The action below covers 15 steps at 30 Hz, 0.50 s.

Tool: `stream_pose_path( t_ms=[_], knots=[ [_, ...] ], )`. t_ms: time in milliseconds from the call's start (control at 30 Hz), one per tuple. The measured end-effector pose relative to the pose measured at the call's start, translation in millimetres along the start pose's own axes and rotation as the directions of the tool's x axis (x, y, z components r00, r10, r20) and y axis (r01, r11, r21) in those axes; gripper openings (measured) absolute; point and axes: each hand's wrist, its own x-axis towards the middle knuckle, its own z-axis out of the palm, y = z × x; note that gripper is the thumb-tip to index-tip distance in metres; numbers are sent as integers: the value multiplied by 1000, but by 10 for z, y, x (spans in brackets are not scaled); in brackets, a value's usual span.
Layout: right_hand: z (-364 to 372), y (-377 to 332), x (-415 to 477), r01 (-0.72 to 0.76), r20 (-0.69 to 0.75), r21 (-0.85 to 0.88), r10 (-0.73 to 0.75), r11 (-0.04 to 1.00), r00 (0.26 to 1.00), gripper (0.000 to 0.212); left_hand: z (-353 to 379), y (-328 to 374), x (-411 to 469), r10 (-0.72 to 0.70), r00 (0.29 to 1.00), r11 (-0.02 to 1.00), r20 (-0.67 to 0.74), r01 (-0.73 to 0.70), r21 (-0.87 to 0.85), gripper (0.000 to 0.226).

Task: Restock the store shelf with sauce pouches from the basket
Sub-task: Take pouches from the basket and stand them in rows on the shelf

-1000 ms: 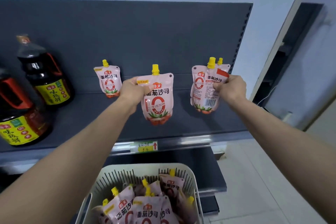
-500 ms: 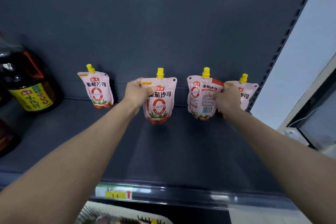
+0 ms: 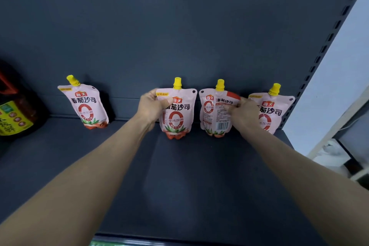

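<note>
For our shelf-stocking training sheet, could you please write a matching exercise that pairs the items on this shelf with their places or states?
Things:
1. leftmost pouch
2. second pouch from the left
3. third pouch from the left
4. dark bottle

States:
A. barcode side showing, pinched by the right hand
B. at the left edge of the view, yellow label
C. stands on its own, no hand on it
D. front facing out, gripped at its upper corner by the left hand

Pairs: 1-C, 2-D, 3-A, 4-B.
</note>
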Motion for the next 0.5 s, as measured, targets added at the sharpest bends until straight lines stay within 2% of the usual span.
stream_pose_path(
  t_ms=[167, 333, 500],
  knots=[
    [8, 11, -7, 42, -16, -26, -43, 999, 999, 23, -10, -67, 117, -22, 999, 999, 41, 23, -35, 22],
    [22, 16, -60, 60, -39, -99, -64, 993, 997, 23, -90, -115, 164, -71, 993, 997, 97, 69, 26, 21],
    [20, 22, -66, 62, -68, -98, -69, 993, 995, 20, -65, -150, 191, -37, 999, 999, 37, 37, -2, 27]
  ],
)
